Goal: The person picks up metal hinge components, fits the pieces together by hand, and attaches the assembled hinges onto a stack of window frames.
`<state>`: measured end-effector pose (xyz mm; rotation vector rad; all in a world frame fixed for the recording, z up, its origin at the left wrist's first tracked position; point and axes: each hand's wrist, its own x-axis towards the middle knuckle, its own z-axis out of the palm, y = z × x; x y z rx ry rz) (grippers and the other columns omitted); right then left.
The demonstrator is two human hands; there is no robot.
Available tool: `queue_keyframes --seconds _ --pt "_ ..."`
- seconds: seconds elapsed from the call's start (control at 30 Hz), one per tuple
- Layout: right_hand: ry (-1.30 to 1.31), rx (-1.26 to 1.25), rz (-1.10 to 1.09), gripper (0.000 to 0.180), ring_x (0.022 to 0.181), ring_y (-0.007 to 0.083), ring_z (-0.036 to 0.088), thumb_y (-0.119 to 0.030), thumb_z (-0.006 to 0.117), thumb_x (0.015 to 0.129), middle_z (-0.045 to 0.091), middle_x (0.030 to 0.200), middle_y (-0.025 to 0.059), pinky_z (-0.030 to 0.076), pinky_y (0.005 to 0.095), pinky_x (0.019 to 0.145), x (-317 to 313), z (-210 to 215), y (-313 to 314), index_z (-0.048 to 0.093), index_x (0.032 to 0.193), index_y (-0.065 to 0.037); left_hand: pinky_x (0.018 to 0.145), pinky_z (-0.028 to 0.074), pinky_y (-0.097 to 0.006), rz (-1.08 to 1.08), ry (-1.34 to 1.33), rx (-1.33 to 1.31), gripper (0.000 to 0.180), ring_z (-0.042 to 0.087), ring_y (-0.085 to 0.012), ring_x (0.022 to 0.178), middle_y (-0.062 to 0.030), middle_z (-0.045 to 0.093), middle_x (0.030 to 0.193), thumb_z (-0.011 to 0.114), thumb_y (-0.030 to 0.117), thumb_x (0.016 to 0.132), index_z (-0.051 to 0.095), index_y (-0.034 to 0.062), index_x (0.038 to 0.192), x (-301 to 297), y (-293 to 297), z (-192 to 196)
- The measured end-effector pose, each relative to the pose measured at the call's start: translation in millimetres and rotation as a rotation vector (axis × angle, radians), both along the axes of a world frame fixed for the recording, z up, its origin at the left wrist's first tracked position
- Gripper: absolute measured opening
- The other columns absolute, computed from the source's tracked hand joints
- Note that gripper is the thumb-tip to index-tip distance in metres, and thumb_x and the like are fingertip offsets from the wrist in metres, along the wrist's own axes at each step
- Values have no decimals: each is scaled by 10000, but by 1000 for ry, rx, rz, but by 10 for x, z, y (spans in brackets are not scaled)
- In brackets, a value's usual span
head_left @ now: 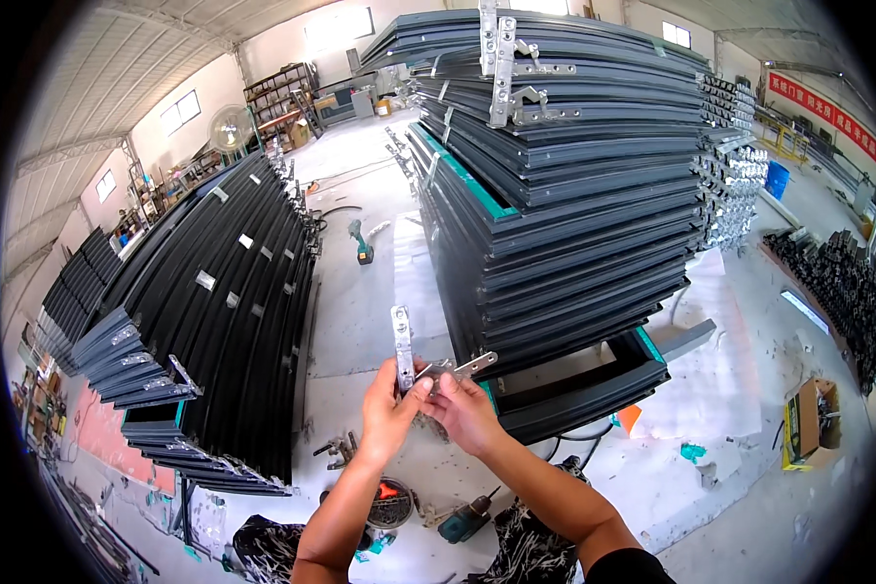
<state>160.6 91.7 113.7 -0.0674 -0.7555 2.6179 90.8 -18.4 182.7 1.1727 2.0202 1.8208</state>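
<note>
Both hands hold a silver metal hinge [403, 341] in front of me, beside the stack of dark window frames. My left hand [387, 409] is closed around the lower end of its upright, perforated bar. My right hand [462, 411] pinches the joint, and a second slotted arm [478, 364] sticks out above its fingers to the right. The thumbs nearly meet at the joint, hiding part of it. Similar metal hinges [502, 73] are on the upper part of the frame stack [584, 243].
Another stack of black frames [234, 253] stands on the left. On the floor are a green cordless drill [362, 243], a second drill [467, 520], a round tub of small dark parts [389, 504], loose metal fittings [339, 449] and, at right, a yellow-sided carton [811, 425].
</note>
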Motion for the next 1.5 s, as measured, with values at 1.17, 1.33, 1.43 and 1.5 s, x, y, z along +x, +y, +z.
queue_keyframes --seconds 1.17,1.33,1.43,1.5 --pt "-241 452 165 225 803 109 633 -211 620 945 667 939 36 503 236 674 396 -101 139 633 1098 -47 649 485 -329 191 369 372 111 625 -176 689 -96 644 781 578 101 922 552 8 977 -601 2159 1711" --pt "-239 445 157 226 809 112 635 -210 620 945 668 941 43 506 239 677 432 -100 161 633 1092 -39 645 482 -289 184 368 361 95 627 -154 702 -86 642 799 566 87 932 552 10 985 -644 2261 1669" --pt "-236 429 139 222 810 106 629 -212 624 943 665 936 41 501 232 669 449 -89 150 635 1078 -36 672 476 -276 185 322 350 106 608 -127 728 -51 622 810 565 109 942 554 16 990 -550 2303 1667" --pt "-232 463 141 212 774 94 608 -216 627 943 650 900 26 489 227 653 437 -67 115 637 1047 -32 688 450 -245 35 209 486 136 556 -90 754 -6 582 815 577 138 946 557 23 1016 -629 2379 1614"
